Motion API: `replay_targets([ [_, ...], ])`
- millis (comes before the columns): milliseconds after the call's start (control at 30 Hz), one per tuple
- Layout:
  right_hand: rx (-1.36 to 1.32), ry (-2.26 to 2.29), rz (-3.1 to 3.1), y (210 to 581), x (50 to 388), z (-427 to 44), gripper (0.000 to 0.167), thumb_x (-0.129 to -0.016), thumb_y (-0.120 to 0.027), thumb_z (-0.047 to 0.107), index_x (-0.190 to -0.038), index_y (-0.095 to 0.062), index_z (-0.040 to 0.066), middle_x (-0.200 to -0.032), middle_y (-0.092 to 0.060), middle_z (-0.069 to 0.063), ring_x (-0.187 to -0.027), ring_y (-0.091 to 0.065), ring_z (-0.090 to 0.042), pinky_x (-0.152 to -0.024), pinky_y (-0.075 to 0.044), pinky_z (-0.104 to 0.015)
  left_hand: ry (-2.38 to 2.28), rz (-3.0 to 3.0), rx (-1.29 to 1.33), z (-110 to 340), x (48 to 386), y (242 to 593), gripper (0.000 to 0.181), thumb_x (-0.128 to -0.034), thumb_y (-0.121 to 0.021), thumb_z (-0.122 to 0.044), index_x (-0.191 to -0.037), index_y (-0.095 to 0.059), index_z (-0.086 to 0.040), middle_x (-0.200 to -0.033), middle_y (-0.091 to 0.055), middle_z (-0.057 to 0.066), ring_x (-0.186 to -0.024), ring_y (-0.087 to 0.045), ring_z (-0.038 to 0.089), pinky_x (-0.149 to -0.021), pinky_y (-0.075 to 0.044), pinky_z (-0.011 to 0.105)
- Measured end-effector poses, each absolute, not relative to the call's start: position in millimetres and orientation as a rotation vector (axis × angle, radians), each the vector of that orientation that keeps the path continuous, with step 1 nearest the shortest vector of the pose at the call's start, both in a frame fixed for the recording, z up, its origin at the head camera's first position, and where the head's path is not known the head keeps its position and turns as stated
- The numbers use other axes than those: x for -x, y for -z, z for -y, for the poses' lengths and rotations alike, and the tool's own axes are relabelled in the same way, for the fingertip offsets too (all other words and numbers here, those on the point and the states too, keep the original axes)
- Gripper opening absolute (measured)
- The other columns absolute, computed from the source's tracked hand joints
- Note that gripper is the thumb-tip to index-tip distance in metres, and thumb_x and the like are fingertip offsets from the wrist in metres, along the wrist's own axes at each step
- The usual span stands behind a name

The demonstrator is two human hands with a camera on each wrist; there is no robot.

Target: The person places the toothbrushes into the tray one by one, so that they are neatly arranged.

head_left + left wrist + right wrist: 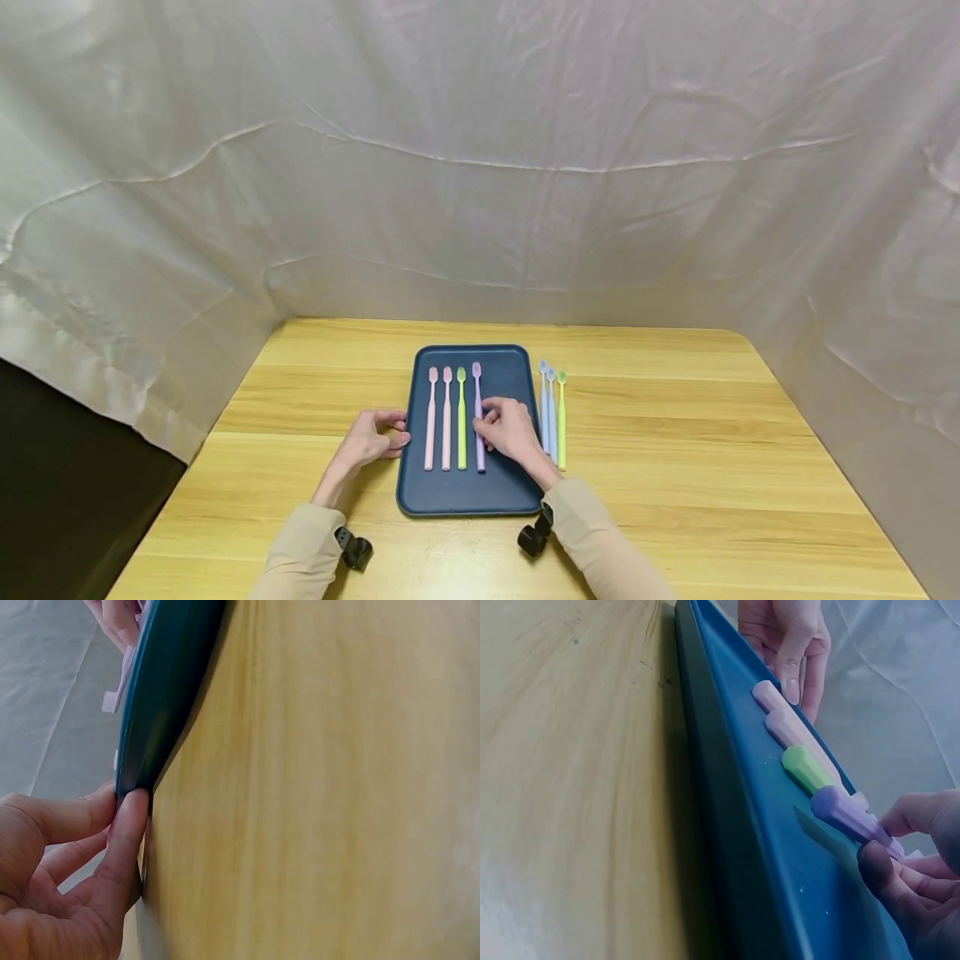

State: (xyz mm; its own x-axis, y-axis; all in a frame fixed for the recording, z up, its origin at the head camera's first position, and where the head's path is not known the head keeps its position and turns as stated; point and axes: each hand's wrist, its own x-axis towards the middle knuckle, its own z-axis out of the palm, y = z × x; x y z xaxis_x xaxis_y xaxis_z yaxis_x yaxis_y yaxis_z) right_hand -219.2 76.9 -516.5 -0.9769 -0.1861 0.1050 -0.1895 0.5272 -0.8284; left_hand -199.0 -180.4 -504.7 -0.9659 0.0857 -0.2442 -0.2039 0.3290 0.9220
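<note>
left hand (369, 437) grips the tray (468, 500) at nine o'clock, seemingly steadying it, while right hand (510, 427) pinches a purple toothbrush (477, 393), apparently aligning it.

Beneath the tray (468, 496), the table (712, 458). On the tray, four toothbrushes (446, 429) side by side. Over the tray, at the rightmost toothbrush (477, 385), the right hand (512, 427). At the tray's left edge, the left hand (371, 438). Just right of the tray, three more toothbrushes (552, 417). Behind it, the curtain (570, 225).
</note>
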Motion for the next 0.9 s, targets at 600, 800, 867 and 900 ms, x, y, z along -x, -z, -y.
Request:
replay_targets([
  [600, -0.303, -1.395, 2.744, 521.4, 222.5, -73.1, 0.037, -0.082, -0.067, 0.01, -0.114, -0.069, -0.007, -0.065, -0.067, -0.003, -0.042, -0.057, -0.003, -0.04, -0.052, -0.023, -1.695, -2.348, 0.087, 180.3, 197.8, 503.7, 0.044, -0.0878, -0.068, 0.008, -0.13, -0.057, 0.015, -0.107, -0.063, 0.023, -0.071, -0.065, 0.013, -0.065, -0.064, 0.028],
  [800, -0.286, -1.394, 2.741, 522.6, 222.5, -72.2, 0.033, -0.081, -0.068, 0.01, -0.109, -0.07, -0.006, -0.065, -0.066, -0.003, -0.041, -0.056, -0.002, -0.04, -0.051, -0.021, -1.694, -2.351, 0.085, 180.3, 197.6, 504.0, 0.044, -0.0878, -0.068, 0.008, -0.13, -0.057, 0.015, -0.107, -0.063, 0.023, -0.071, -0.065, 0.012, -0.065, -0.065, 0.029],
  [867, -0.293, -1.384, 2.741, 522.6, 222.4, -72.4, 0.032, -0.081, -0.069, 0.01, -0.11, -0.071, -0.006, -0.065, -0.066, -0.003, -0.041, -0.056, -0.002, -0.04, -0.051, -0.02, -1.695, -2.351, 0.08, 180.2, 197.7, 504.2, 0.044, -0.0877, -0.068, 0.008, -0.13, -0.057, 0.015, -0.107, -0.064, 0.023, -0.071, -0.065, 0.012, -0.065, -0.064, 0.028],
  [900, -0.305, -1.377, 2.738, 522.8, 222.3, -72.6, 0.032, -0.082, -0.069, 0.01, -0.11, -0.071, -0.006, -0.064, -0.067, -0.003, -0.041, -0.056, -0.002, -0.04, -0.051, -0.02, -1.695, -2.352, 0.078, 180.2, 197.7, 504.2, 0.044, -0.0877, -0.068, 0.008, -0.13, -0.057, 0.015, -0.107, -0.064, 0.023, -0.071, -0.065, 0.012, -0.065, -0.064, 0.028],
])
